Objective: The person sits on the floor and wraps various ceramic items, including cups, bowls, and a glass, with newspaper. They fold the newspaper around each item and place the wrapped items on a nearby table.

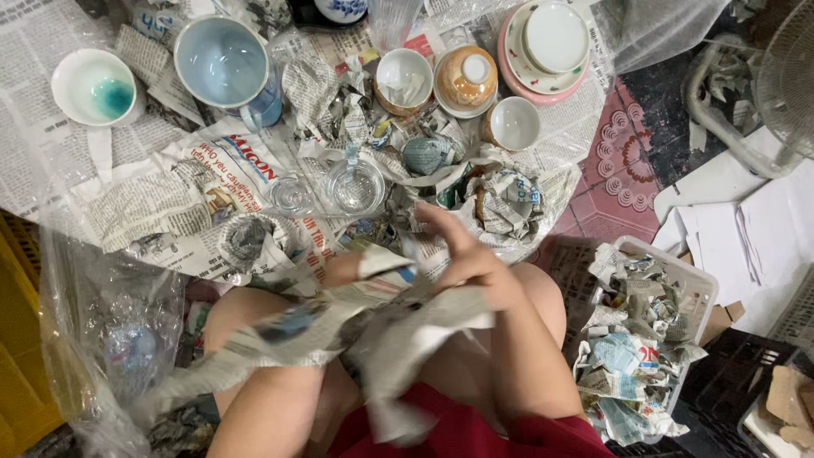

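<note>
Newspaper-covered floor (pixel 153 203), two clear glass bowls (pixel 356 185), right hand (pixel 471 263) gripping crumpled newspaper sheet (pixel 339 326), left hand hidden.

Crumpled matt newspaper (pixel 373 322) fills the hands (pixel 475 271) (blurred), beside glossy ceramic cups (pixel 222 64) and clear glass bowls (pixel 356 185).

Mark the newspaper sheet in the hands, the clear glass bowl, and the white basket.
newspaper sheet (pixel 373 318): head view, on the crumpled middle of the sheet.
clear glass bowl (pixel 356 187): head view, on the bowl's inside bottom.
white basket (pixel 705 293): head view, on the bare right rim.
</note>
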